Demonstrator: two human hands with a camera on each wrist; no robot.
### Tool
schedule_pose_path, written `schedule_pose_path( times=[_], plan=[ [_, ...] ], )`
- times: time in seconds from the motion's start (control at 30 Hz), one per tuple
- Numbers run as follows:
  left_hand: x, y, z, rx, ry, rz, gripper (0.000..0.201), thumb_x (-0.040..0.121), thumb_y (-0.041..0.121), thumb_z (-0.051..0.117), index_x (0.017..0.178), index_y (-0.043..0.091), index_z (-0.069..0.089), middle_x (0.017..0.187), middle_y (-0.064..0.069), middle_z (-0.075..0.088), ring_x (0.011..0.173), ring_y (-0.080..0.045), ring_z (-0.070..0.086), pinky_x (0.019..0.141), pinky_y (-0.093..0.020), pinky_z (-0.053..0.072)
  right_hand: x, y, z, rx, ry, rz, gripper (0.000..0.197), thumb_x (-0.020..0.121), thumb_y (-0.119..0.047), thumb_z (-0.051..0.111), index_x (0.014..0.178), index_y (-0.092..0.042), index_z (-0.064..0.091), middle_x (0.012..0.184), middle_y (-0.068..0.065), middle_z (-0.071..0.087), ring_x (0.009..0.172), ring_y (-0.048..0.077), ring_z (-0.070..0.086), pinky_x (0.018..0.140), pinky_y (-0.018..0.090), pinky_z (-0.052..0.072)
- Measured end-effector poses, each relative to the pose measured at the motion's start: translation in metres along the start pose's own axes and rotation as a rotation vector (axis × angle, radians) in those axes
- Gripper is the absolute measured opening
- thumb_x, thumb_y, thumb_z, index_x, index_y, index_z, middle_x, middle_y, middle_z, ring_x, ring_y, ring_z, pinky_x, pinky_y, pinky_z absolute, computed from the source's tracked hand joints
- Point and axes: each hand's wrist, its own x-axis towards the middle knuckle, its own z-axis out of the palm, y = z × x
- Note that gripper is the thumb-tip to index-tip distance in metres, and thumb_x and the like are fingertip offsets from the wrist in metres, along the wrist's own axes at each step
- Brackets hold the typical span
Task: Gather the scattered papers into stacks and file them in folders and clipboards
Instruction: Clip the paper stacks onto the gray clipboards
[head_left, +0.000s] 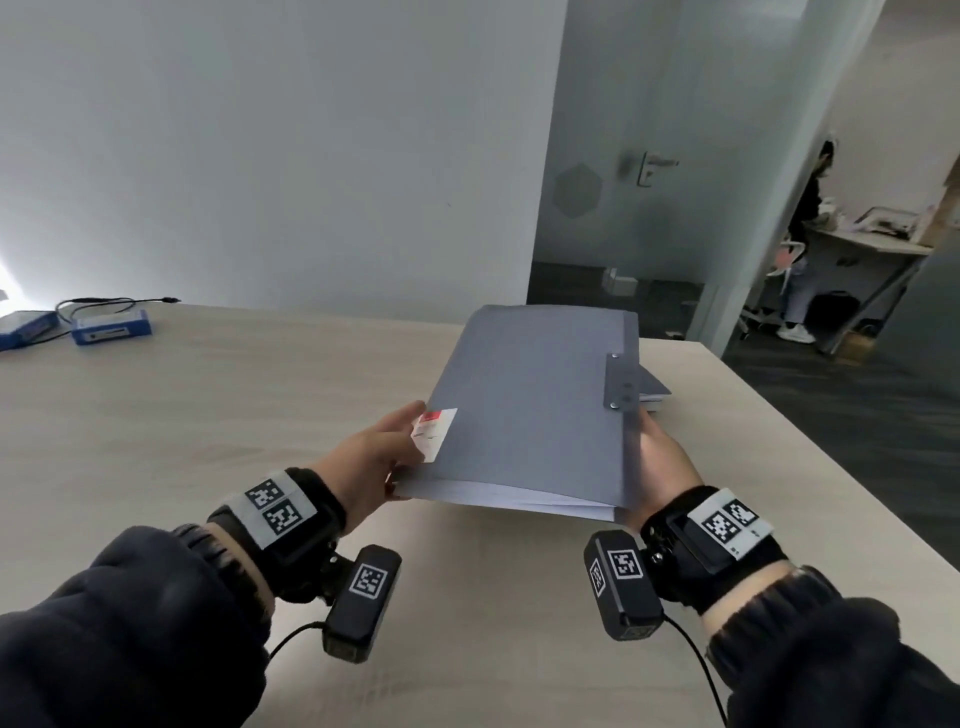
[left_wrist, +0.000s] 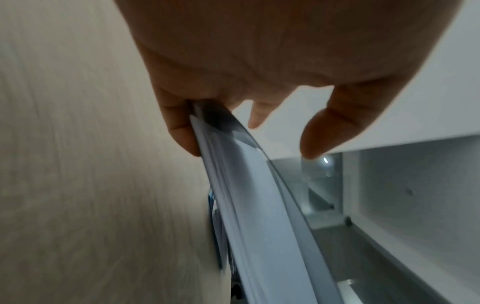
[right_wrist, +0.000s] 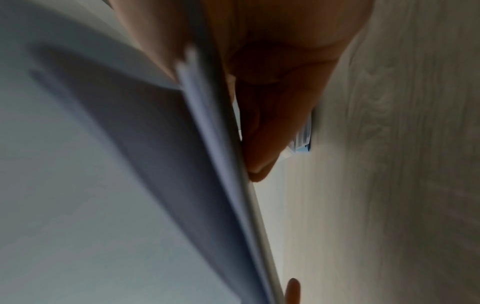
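A grey folder (head_left: 524, 405) with white papers (head_left: 514, 500) inside is held above the table, near edge raised. It carries a red and white label (head_left: 434, 431) and a strap closure (head_left: 621, 382). My left hand (head_left: 379, 457) pinches its near left corner, fingers beneath and thumb at the edge. My right hand (head_left: 662, 462) grips the right edge near the strap. In the left wrist view the folder (left_wrist: 259, 205) runs edge-on below my left hand (left_wrist: 233, 82). In the right wrist view my right hand (right_wrist: 265, 102) clamps the folder (right_wrist: 207, 144) edge. More filed papers (head_left: 652, 392) lie under its far right corner.
The wooden table (head_left: 208, 415) holds two blue boxes (head_left: 111, 327) with a cable at the far left. The table's right edge drops to dark floor. A glass door (head_left: 649, 171) stands behind, and a person (head_left: 805, 244) sits at a desk beyond it.
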Motion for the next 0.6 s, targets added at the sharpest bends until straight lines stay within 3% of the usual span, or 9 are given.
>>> schedule_pose_path(
  times=[0.07,0.13,0.2,0.27,0.33,0.47,0.53,0.6],
  plan=[
    [0.007,0.001,0.001,-0.090,0.054,-0.065,0.067,0.061,0.018,0.065,0.127,0.023,0.053,0.109,-0.003,0.067,0.070,-0.018,0.059,0.059,-0.028,0.044,0.004,-0.001,-0.009,-0.049,0.008,-0.018,0.028,0.107,-0.032,0.040,0.117,-0.021,0.063,0.104,0.014,0.074,0.066,0.016,0.074,0.052,0.030,0.059],
    [0.012,-0.002,0.005,-0.031,-0.011,-0.110,0.050,0.065,0.020,0.068,0.115,0.017,0.064,0.088,-0.003,0.065,0.059,-0.015,0.054,0.051,-0.024,0.041,0.012,-0.003,-0.018,-0.107,0.046,-0.038,0.028,0.105,-0.031,0.045,0.122,-0.015,0.059,0.113,0.017,0.072,0.070,0.013,0.075,0.062,0.031,0.057],
    [0.021,-0.007,0.012,-0.019,-0.026,-0.120,0.036,0.075,0.016,0.069,0.111,0.014,0.068,0.080,-0.001,0.066,0.057,-0.013,0.053,0.050,-0.023,0.040,0.018,-0.005,-0.025,-0.087,0.063,-0.021,0.032,0.101,-0.036,0.053,0.115,-0.010,0.065,0.093,0.011,0.076,0.069,0.020,0.075,0.060,0.032,0.057],
    [0.032,-0.011,0.023,-0.079,0.017,-0.103,0.026,0.087,0.010,0.063,0.113,0.012,0.066,0.082,-0.003,0.068,0.060,-0.014,0.057,0.052,-0.024,0.041,0.023,-0.008,-0.034,-0.033,0.110,0.015,0.025,0.102,-0.026,0.052,0.093,-0.008,0.067,0.075,0.011,0.070,0.054,0.019,0.070,0.046,0.028,0.055],
    [0.044,-0.012,0.038,-0.153,0.038,-0.075,0.024,0.091,0.006,0.059,0.113,0.012,0.065,0.087,-0.005,0.069,0.064,-0.016,0.058,0.055,-0.025,0.040,0.028,-0.010,-0.044,0.047,0.154,0.035,0.024,0.103,-0.014,0.049,0.087,-0.007,0.065,0.075,0.012,0.066,0.053,0.022,0.068,0.048,0.030,0.057],
    [0.070,-0.012,0.070,-0.193,0.089,-0.001,0.023,0.093,0.005,0.058,0.113,0.015,0.062,0.087,-0.003,0.068,0.067,-0.017,0.058,0.058,-0.027,0.039,0.042,-0.013,-0.069,0.291,0.197,0.056,0.040,0.103,-0.038,0.040,0.097,-0.014,0.072,0.083,0.008,0.072,0.070,0.028,0.069,0.054,0.032,0.056],
    [0.084,-0.010,0.084,-0.161,0.121,0.038,0.023,0.095,0.007,0.057,0.114,0.019,0.059,0.090,-0.001,0.067,0.069,-0.016,0.058,0.059,-0.027,0.041,0.051,-0.018,-0.081,0.210,0.223,0.066,0.037,0.103,-0.039,0.041,0.110,-0.015,0.068,0.088,0.009,0.070,0.071,0.027,0.065,0.049,0.029,0.052],
    [0.100,-0.007,0.098,-0.114,0.142,0.077,0.021,0.097,0.009,0.056,0.114,0.021,0.058,0.091,0.002,0.067,0.072,-0.016,0.059,0.063,-0.029,0.042,0.066,-0.023,-0.092,0.029,0.274,0.065,0.020,0.100,-0.028,0.051,0.108,-0.017,0.065,0.089,0.007,0.067,0.067,0.024,0.061,0.044,0.027,0.049]
  ],
)
